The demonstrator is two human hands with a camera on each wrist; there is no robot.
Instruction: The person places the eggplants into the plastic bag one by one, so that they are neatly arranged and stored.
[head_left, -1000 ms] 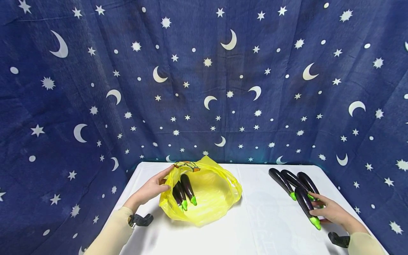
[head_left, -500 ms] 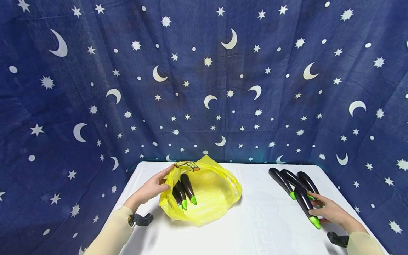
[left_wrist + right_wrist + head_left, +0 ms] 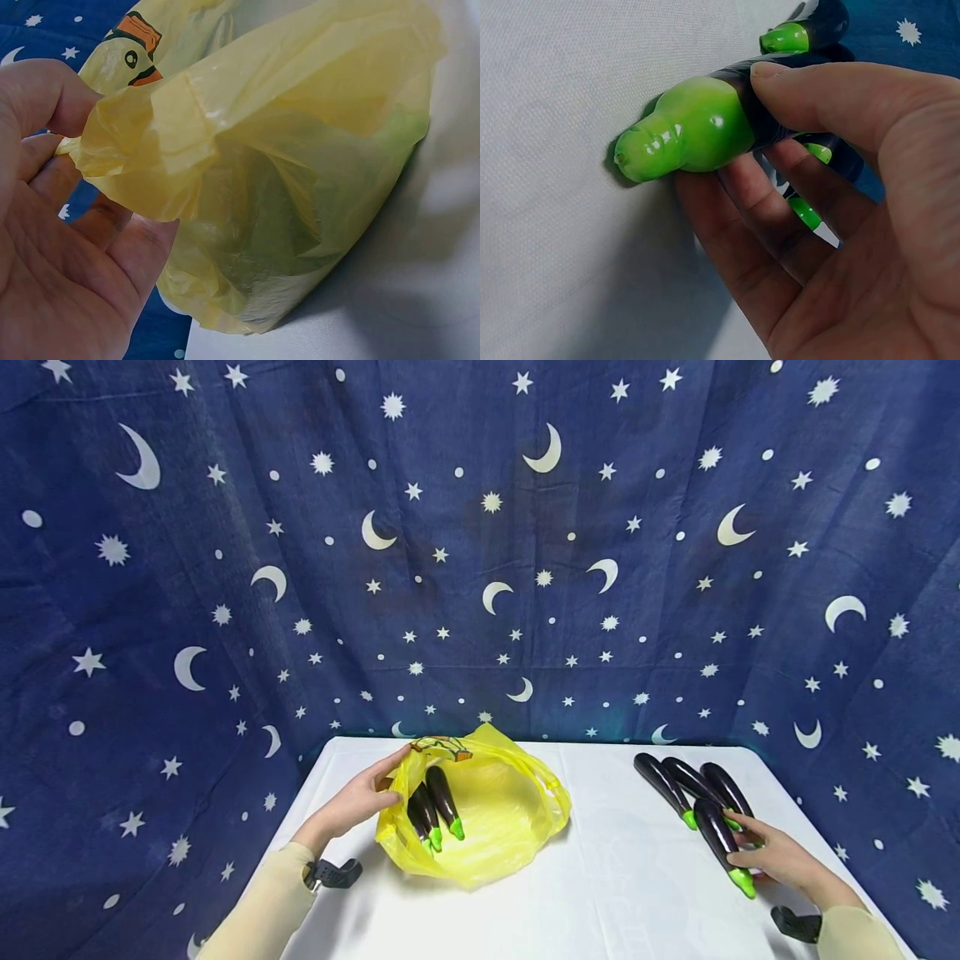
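Observation:
A yellow plastic bag lies with its mouth spread toward me at the middle left. My left hand pinches the bag's left rim between thumb and fingers, as the left wrist view also shows. Inside the bag several dark eggplants with green stem ends rest against its left side. At the right my right hand grips an eggplant near its green end, thumb on one side and fingers on the other. In the right wrist view that green end lies close to the white cloth.
Behind the held eggplant lie more eggplants in a loose group at the back right. A white-covered table bears everything. A dark blue curtain with moons and stars hangs behind and at the sides.

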